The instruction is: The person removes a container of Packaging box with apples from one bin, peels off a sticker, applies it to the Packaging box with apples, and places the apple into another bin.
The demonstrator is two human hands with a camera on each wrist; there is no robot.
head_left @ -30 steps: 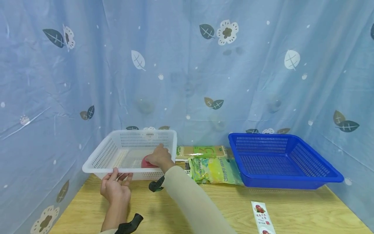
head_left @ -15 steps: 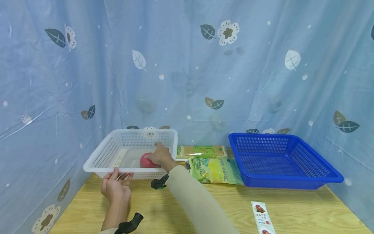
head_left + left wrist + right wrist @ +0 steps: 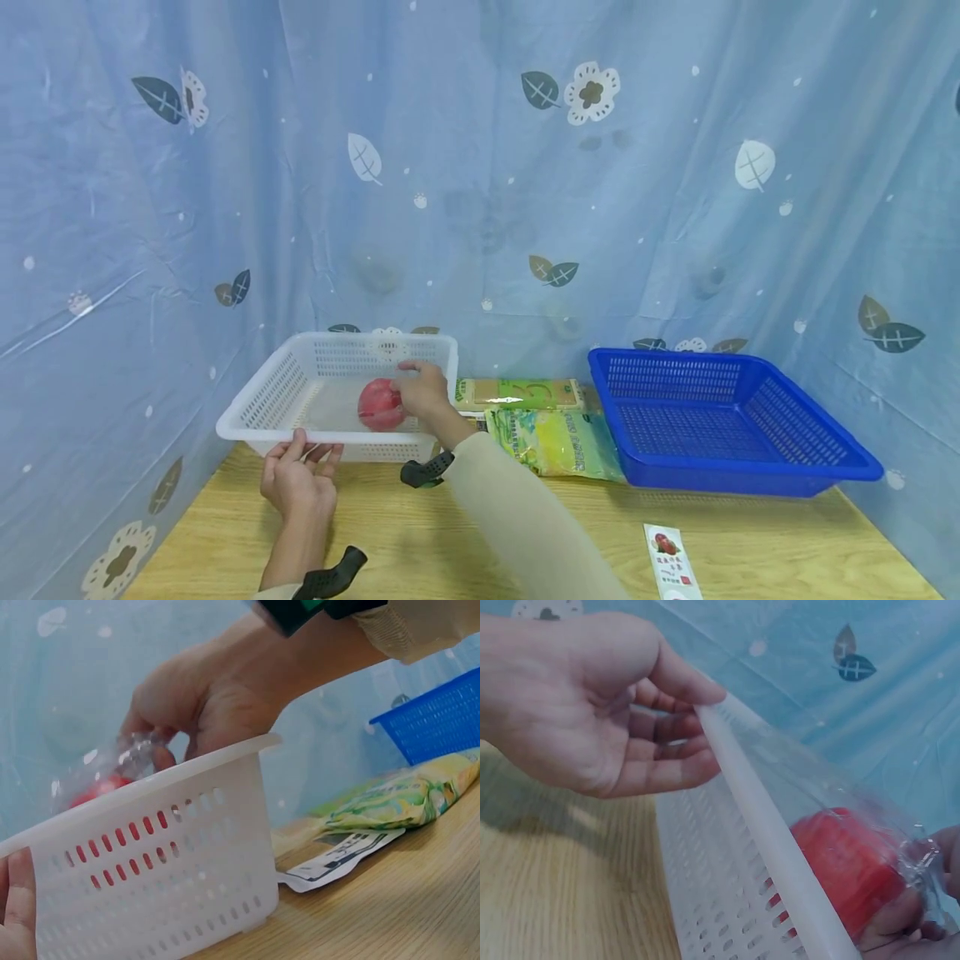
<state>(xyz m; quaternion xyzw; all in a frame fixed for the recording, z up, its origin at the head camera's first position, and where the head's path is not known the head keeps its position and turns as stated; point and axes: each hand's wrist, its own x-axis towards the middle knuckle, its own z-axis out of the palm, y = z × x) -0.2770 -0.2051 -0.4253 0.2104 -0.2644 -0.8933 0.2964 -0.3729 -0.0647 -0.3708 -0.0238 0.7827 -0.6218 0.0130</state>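
Observation:
My left hand pinches the near rim of a white plastic basket, thumb on top and fingers beneath. Inside the basket's right half, my right hand pinches a clear plastic bag holding a red, round, apple-like fruit. In the right wrist view the bag's crinkled plastic gathers at the fingertips, and the fruit shows behind the rim. The left wrist view shows the red fruit through the basket's slots and just over its edge. Whether the fruit touches the basket floor, I cannot tell.
A blue plastic basket stands at the right. Between the baskets lie a yellow-green packet, a green and tan packet and a white-edged packet. A strip of fruit stickers lies near the front. Blue curtains enclose the back and sides.
The right hand has shifted slightly right, and the bagged red fruit has come up a little, showing more of itself. My left hand keeps its hold on the rim.

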